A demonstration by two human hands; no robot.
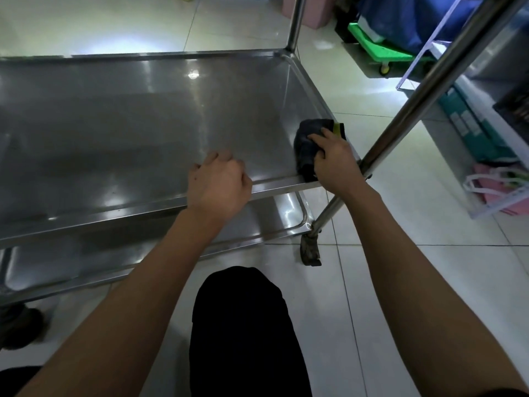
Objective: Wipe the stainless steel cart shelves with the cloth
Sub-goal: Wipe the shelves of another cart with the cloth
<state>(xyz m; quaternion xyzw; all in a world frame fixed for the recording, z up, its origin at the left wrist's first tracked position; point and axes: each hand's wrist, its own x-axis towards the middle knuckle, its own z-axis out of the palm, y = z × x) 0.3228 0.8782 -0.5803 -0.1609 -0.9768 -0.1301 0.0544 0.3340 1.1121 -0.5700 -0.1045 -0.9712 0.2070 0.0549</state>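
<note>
2 hands: right hand grips cloth; left hand curled, empty, over shelf.

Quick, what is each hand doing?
Left hand: curled, holding nothing, rests on the shelf edge.
Right hand: presses the cloth.
</note>
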